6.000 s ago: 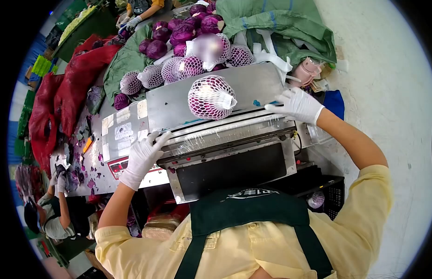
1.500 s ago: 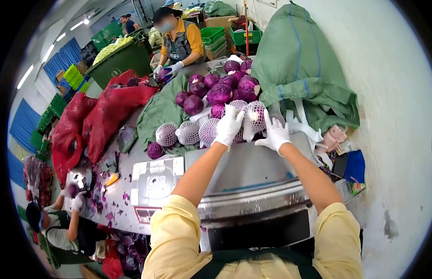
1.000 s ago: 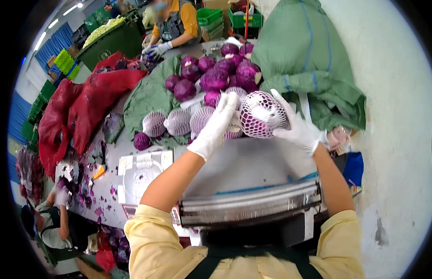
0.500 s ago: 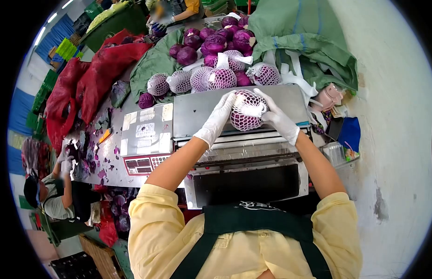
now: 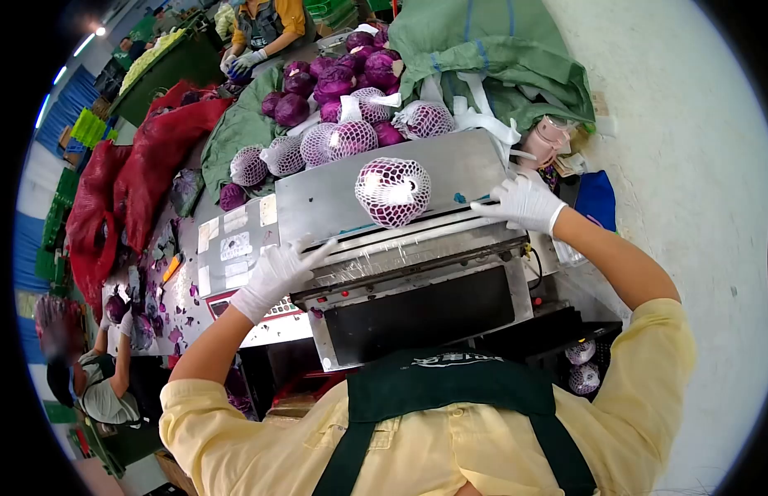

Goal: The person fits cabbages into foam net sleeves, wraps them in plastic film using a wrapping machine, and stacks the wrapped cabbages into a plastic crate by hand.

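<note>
Snugly white-netted cabbage (image 5: 391, 192), round, deep purple

A netted red cabbage (image 5: 392, 193) is borne by the wrapping machine's steel top (image 5: 314, 194); at left, the table (image 5: 186, 234) is strewn with cabbage scraps (image 5: 176, 336).

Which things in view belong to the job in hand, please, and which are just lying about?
Likely in the job:
- Netted cabbage on the steel-topped machine
- Left hand and right hand, at the machine's opposite sides
- Netted cabbages behind it

Apparently just lying about:
- Pink container
- Orange tool
- Loose cabbage leaf
</note>
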Available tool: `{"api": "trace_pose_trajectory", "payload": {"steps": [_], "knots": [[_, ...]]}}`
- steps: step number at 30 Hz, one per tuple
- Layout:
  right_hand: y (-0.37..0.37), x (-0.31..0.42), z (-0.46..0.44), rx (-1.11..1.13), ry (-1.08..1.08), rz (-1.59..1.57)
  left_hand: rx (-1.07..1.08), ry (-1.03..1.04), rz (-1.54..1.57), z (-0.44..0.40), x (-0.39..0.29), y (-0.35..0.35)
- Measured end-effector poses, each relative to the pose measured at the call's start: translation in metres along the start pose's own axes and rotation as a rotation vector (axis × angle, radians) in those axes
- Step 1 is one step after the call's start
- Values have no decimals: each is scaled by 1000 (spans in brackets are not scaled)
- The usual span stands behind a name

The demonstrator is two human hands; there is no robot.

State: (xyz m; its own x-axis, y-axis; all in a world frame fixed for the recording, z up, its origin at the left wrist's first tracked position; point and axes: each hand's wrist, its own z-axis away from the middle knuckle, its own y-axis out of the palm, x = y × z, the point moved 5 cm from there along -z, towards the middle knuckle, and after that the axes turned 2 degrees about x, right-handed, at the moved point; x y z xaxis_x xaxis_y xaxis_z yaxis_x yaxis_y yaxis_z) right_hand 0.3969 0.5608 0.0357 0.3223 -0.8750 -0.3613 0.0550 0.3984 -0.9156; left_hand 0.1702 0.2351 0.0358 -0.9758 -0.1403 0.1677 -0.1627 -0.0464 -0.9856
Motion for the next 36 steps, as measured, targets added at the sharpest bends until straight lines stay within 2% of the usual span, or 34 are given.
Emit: {"api": "trace_pose_trajectory", "payload": {"steps": [2, 3, 5, 7, 8, 9, 11, 13, 14, 16, 17, 18, 19, 20, 21, 23, 24, 25, 26, 27, 29, 31, 32, 33, 34, 35, 36], "knots": [[19, 9, -17, -61, -68, -23, 122, 128, 1, -14, -19, -8], [20, 15, -23, -112, -132, -53, -30, 202, -88, -19, -28, -9], [10, 21, -31, -111, -44, -253, -155, 199, 173, -31, -35, 8], [-10, 21, -25, -337, 87, -628, -356, -13, 446, -28, -30, 7], [-10, 19, -19, -143, 188, -932, -50, -390, 1146, -13, -23, 23], [-24, 17, -11, 63, 292, -1224, -28, -530, 1378, 1, -24, 16], [-55, 5, -1, 50, 453, -1566, -259, -564, 1609, 24, -22, -20], [-97, -30, -6, -403, 504, -1709, -791, -281, 1479, 22, 3, -61], [-92, -39, -23, -391, 505, -1715, -786, -291, 1484, 10, 13, -65], [-95, -69, -56, -824, 390, -1231, -686, -151, 1051, -33, 26, -83], [-73, -73, -80, -775, 304, -993, -530, -76, 1061, -59, 28, -70], [-46, -71, -103, -721, 221, -755, -418, -18, 856, -82, 23, -54], [-33, -51, -122, -640, 166, -823, -294, -6, 711, -106, 19, -28], [-18, -37, -136, -481, 169, -902, -233, 49, 916, -121, 14, -10], [-2, -23, -149, -320, 181, -966, -160, 1, 1204, -129, 11, 7], [-11, -23, -145, -393, 215, -1336, -89, -158, 1255, -133, 12, 8], [-16, -19, -138, -393, 221, -1341, -38, -222, 1390, -133, 9, 25], [-17, -10, -130, -282, 209, -1545, 14, -295, 1532, -128, 0, 30], [-21, 3, -118, -156, 199, -1750, -18, -285, 1762, -115, -15, 30], [-38, 17, -102, 1, 229, -1793, 66, -246, 1852, -99, -34, 24], [-41, 55, -73, 170, 190, -1895, 456, -328, 2148, -61, -78, 6], [-37, 105, -37, 575, 366, -2439, 894, -528, 2279, -32, -115, -10], [-39, 124, -25, 638, 393, -2532, 938, -566, 2253, -20, -133, -1], [-26, 143, -17, 641, 388, -2558, 1000, -575, 2350, -9, -149, 15], [-7, 153, -10, 500, 138, -2241, 979, -557, 2405, -3, -162, 31], [7, 163, -5, 474, 120, -2206, 951, -533, 2454, 1, -173, 46], [22, 173, 0, 449, 103, -2170, 893, -644, 2646, 7, -181, 62]]}}
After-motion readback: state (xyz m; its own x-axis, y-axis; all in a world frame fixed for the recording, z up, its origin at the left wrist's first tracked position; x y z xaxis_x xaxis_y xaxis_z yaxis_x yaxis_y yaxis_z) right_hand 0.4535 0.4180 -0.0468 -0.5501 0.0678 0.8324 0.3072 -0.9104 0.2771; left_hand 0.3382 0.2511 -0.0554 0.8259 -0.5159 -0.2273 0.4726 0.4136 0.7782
